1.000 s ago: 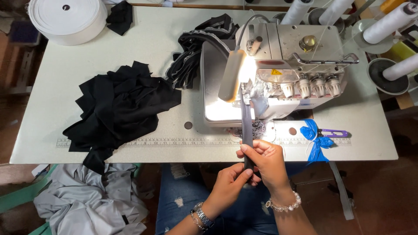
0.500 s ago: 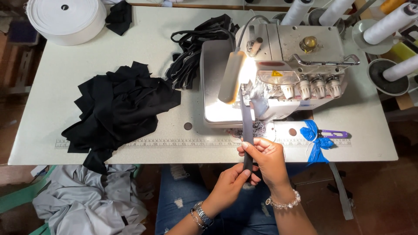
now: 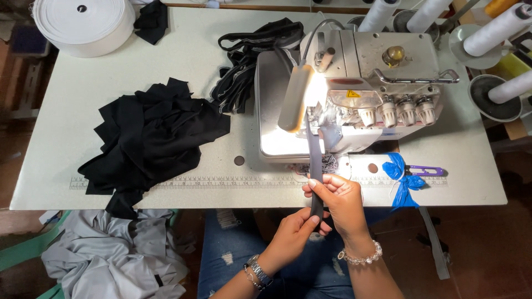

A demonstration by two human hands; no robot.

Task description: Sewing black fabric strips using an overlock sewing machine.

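Note:
A narrow dark grey fabric strip runs from under the presser foot of a white sewing machine down to the table's front edge. My right hand pinches the strip at the table edge. My left hand grips the strip's lower end just below, under the table's edge. Both hands touch each other around the strip. The machine's lamp shines on the needle area.
A heap of black fabric pieces lies left on the white table. Black-and-grey straps are piled behind the machine. A white tape roll sits far left. Blue ribbon, purple snips, thread cones, grey cloth below.
Both hands hold the strip as before, with only slight shifts of the fingers. The view has tilted a little.

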